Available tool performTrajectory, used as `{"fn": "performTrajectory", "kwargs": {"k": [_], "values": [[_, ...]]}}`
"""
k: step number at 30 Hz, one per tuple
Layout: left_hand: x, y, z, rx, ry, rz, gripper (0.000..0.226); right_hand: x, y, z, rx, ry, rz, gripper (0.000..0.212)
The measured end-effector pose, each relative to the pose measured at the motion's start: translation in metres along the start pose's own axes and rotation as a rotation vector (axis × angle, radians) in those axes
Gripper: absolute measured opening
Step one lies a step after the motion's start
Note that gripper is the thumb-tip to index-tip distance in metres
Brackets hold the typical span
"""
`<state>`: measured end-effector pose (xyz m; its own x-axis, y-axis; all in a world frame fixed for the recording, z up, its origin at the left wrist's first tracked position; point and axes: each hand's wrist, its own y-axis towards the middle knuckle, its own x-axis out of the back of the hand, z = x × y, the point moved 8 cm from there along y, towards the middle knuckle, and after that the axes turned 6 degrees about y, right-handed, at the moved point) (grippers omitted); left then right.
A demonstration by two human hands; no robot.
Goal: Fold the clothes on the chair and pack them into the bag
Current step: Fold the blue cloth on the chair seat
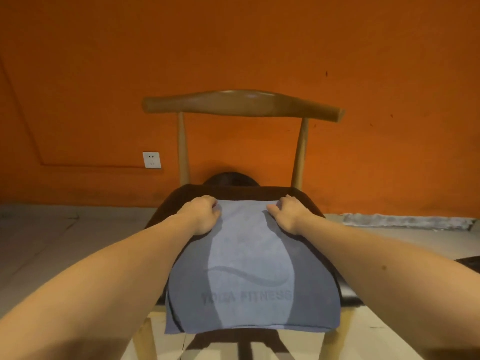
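Note:
A blue-grey cloth (249,258) printed with a swoosh and "FITNESS" lettering lies spread over the dark seat of a wooden chair (241,103), its near edge hanging over the front. My left hand (201,214) grips the cloth's far left corner, fingers curled round the edge. Over at the far right corner, my right hand (287,213) holds the cloth the same way. Both forearms reach forward across the seat. No bag is clearly in view.
The chair stands against an orange wall with a white socket (152,160) low on the left. A pale tiled floor (52,242) lies around it. A dark object (470,263) shows at the right edge, mostly hidden by my right arm.

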<state>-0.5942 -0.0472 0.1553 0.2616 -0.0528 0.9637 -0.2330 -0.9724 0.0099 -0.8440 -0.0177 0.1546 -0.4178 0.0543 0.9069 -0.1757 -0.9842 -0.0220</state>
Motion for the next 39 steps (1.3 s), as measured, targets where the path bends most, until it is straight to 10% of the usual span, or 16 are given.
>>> {"fn": "performTrajectory", "kwargs": {"k": [14, 22, 28, 39], "values": [[-0.018, 0.028, 0.006, -0.010, 0.236, 0.093, 0.066, -0.010, 0.034, -0.014, 0.022, -0.246, 0.043, 0.088], [0.010, -0.119, -0.039, -0.393, 0.026, -0.095, 0.067, 0.018, -0.105, 0.011, 0.334, -0.026, -0.055, 0.067], [-0.029, -0.195, -0.030, -0.599, 0.450, -0.048, 0.103, -0.013, -0.210, -0.026, 0.568, -0.238, -0.007, 0.102], [-0.014, -0.210, 0.010, -0.525, 0.454, -0.134, 0.059, -0.001, -0.227, -0.053, 0.706, -0.282, -0.335, 0.070]]}}
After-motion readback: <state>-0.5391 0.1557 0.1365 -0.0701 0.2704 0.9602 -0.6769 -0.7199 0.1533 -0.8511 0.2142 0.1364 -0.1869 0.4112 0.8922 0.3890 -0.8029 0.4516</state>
